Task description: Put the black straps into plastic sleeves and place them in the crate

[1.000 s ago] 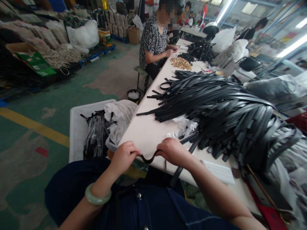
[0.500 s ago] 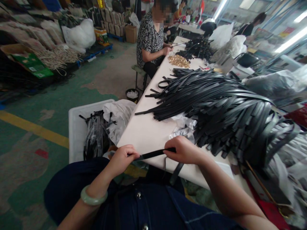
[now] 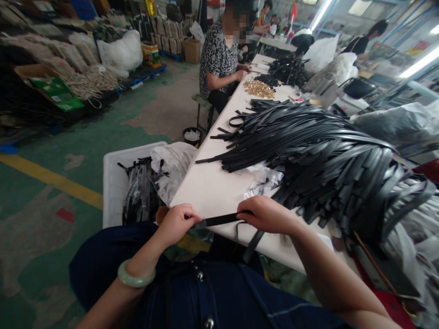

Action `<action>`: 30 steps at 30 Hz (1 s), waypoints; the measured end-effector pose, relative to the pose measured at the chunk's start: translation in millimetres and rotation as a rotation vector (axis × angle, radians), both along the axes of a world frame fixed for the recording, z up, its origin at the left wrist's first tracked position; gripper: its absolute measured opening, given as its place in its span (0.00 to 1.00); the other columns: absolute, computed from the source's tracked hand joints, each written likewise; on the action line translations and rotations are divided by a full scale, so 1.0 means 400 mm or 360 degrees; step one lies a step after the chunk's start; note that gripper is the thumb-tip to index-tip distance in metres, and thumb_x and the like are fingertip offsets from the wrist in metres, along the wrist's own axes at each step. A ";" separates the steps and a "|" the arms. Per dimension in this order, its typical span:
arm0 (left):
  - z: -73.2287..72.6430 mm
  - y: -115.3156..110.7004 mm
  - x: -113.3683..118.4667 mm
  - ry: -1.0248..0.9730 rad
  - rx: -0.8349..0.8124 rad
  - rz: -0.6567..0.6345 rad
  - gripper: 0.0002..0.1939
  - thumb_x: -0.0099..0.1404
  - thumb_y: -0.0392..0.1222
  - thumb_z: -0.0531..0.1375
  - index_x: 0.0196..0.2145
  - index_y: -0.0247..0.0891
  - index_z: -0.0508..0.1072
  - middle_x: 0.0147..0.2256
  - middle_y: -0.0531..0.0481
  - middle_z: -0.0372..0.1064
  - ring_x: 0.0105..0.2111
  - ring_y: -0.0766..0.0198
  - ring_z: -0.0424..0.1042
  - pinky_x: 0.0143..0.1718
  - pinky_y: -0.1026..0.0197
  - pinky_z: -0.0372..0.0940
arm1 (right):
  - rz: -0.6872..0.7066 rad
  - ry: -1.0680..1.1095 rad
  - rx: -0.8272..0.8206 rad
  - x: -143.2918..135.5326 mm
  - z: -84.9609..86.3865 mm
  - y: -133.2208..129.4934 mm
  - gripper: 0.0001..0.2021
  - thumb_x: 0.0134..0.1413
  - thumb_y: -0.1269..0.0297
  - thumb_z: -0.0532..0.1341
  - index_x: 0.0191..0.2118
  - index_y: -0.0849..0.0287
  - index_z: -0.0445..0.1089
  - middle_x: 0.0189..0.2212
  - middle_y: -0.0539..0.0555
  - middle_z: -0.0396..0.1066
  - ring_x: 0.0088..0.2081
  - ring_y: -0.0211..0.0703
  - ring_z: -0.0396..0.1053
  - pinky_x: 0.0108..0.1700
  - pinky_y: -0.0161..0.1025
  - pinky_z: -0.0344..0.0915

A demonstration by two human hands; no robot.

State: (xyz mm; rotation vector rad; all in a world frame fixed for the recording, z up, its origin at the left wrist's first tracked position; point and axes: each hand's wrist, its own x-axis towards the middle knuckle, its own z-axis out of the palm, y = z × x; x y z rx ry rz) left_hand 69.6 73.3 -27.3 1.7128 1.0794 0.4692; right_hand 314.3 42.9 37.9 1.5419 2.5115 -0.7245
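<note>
A short black strap [image 3: 221, 220] is stretched between my two hands over the near edge of the white table [image 3: 206, 183]. My left hand [image 3: 180, 223] pinches its left end, and my right hand [image 3: 262, 214] grips the other end. Below my right hand a loose black strap end [image 3: 254, 246] hangs past the table edge. A large pile of black straps [image 3: 308, 137] lies across the table beyond my hands. Crumpled clear plastic [image 3: 264, 180] sits just behind my right hand.
A white bin [image 3: 113, 183] with black straps and plastic stands left of the table. Farther along are gold metal pieces [image 3: 259, 88], small black parts [image 3: 288, 68] and a seated person [image 3: 219, 55]. A small bucket [image 3: 192, 136] is on the floor.
The whole view has shifted slightly, so the surroundings appear a little farther right. Both hands keep their hold on the strap, with almost no movement between them.
</note>
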 end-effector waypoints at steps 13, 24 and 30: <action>-0.015 -0.020 0.038 -0.0076 0.0011 -0.0040 0.10 0.57 0.39 0.61 0.21 0.35 0.76 0.22 0.52 0.66 0.27 0.65 0.66 0.30 0.64 0.57 | -0.0067 -0.0323 0.0101 -0.054 -0.009 -0.015 0.15 0.62 0.57 0.54 0.32 0.59 0.73 0.30 0.59 0.75 0.33 0.49 0.72 0.34 0.39 0.58; 0.018 -0.015 0.048 -0.0251 -0.0045 0.0304 0.13 0.58 0.45 0.61 0.22 0.33 0.75 0.24 0.50 0.69 0.28 0.63 0.67 0.31 0.63 0.59 | -0.1149 0.1506 0.0352 -0.107 -0.134 -0.090 0.29 0.63 0.45 0.45 0.62 0.59 0.54 0.56 0.64 0.65 0.56 0.52 0.62 0.56 0.53 0.59; 0.016 -0.021 0.046 -0.0752 -0.0664 -0.0180 0.35 0.57 0.68 0.56 0.46 0.33 0.71 0.35 0.44 0.74 0.33 0.60 0.71 0.36 0.60 0.64 | -0.1276 0.1990 0.0017 -0.214 -0.140 -0.003 0.30 0.62 0.41 0.36 0.28 0.57 0.63 0.32 0.59 0.74 0.36 0.45 0.71 0.43 0.44 0.68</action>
